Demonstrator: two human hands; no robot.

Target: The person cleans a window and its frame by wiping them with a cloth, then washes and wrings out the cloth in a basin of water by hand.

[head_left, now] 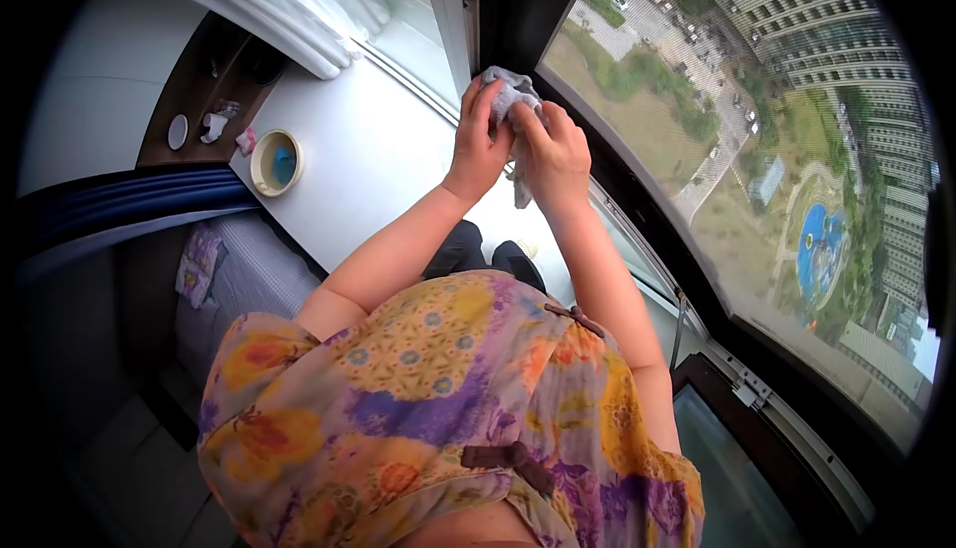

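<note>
A crumpled grey cloth (513,96) is bunched between my two hands, close to the dark corner of the window frame (637,190). My left hand (477,150) grips its left side, fingers curled against the fabric. On the other side my right hand (554,155) pinches the same cloth with thumb and fingers. One end of it hangs down between my wrists. Both hands are held out in front of me, above the level of my feet. Part of the cloth is hidden behind my fingers.
A round cream basin (276,163) with something blue inside stands on the white floor (358,155). A bed (259,264) is to the left, and a brown shelf (189,100) holds small items. White curtains (289,0) hang at upper left. Beyond the window, the ground lies far below.
</note>
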